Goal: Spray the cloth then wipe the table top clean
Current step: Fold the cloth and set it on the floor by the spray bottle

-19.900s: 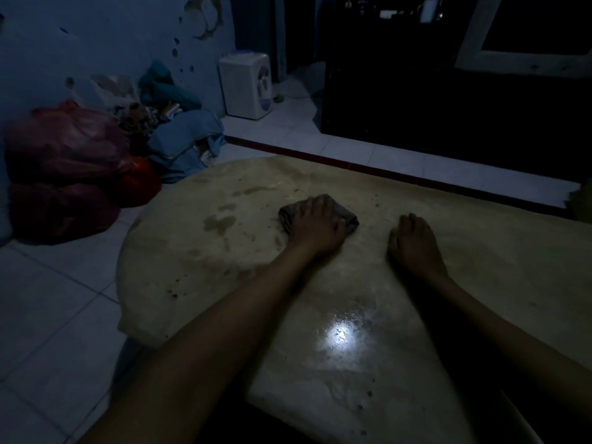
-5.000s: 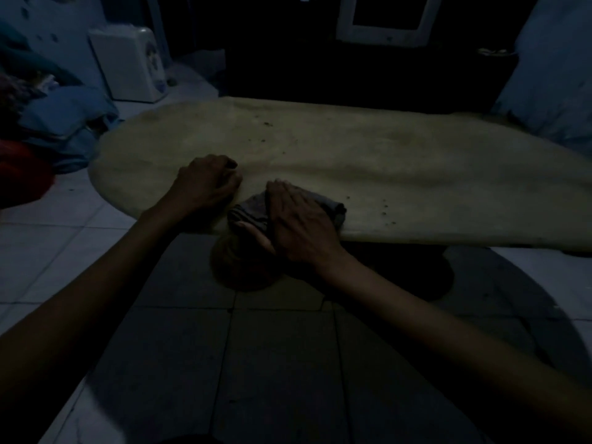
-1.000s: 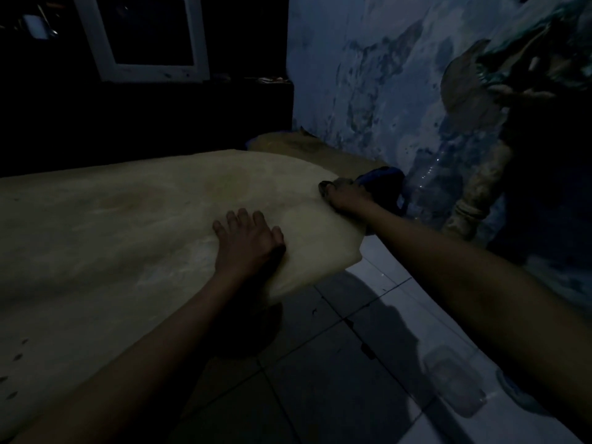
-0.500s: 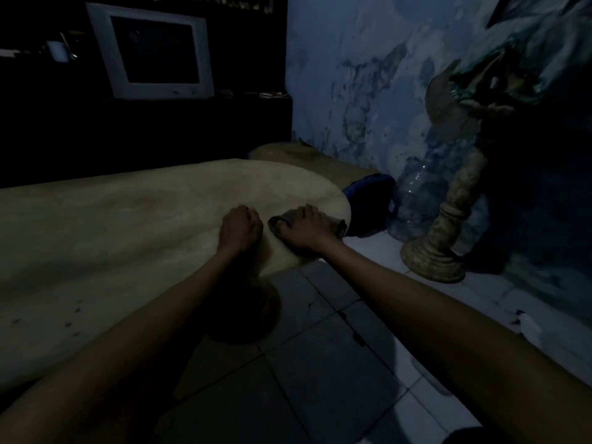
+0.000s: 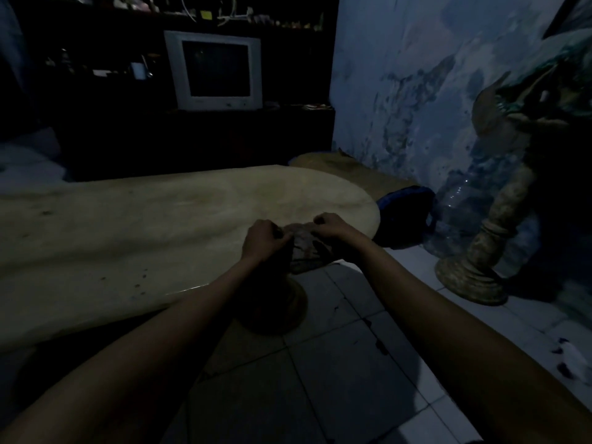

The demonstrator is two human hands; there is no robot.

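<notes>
The room is dim. A pale oval table top runs from the left to the middle of the view. At its near right edge a dark grey cloth hangs partly over the rim. My left hand grips the cloth's left side. The cloth's right side is gripped by my right hand. Both hands are closed, with the cloth stretched between them. No spray bottle shows.
The table's round pedestal base stands on the tiled floor under my arms. A stone column base, a clear plastic bottle and a blue bag sit to the right by the wall. A white monitor stands behind.
My right hand lay flat on the cloth half a second ago with the left fist beside it. Now both hands grip the cloth, which has slid to the table's edge.
</notes>
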